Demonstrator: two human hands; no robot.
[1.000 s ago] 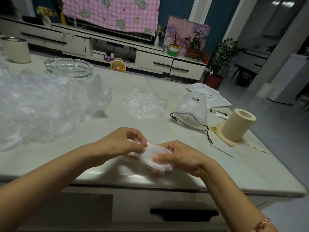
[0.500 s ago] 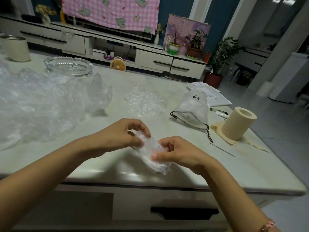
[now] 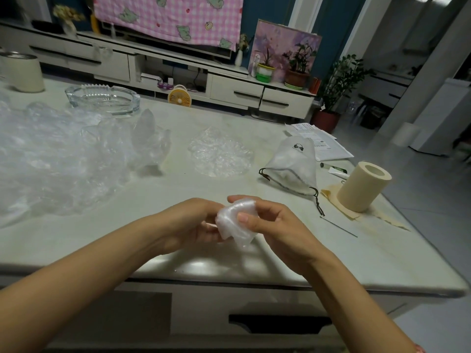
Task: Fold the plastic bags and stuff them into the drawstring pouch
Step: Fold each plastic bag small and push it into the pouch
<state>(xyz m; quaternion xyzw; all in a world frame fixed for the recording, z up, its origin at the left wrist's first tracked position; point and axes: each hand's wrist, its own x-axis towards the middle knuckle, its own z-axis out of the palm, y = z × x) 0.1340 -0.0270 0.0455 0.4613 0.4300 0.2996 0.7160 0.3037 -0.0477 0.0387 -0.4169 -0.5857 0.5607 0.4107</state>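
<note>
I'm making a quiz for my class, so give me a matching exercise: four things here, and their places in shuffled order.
1 folded clear plastic bag
2 white drawstring pouch
3 beige paper roll
4 clear glass ashtray

a table's far side, left
b standing by the right edge
c between left hand and right hand
d lying left of the roll

Pairs: 1-c, 2-d, 3-b, 4-a

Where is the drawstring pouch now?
Head view, right side: the white drawstring pouch lies between a crumpled clear plastic bag and a cream paper roll.

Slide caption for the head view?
Left hand and right hand grip a wadded plastic bag over the table; drawstring pouch lies beyond, loose bags piled left.
</note>
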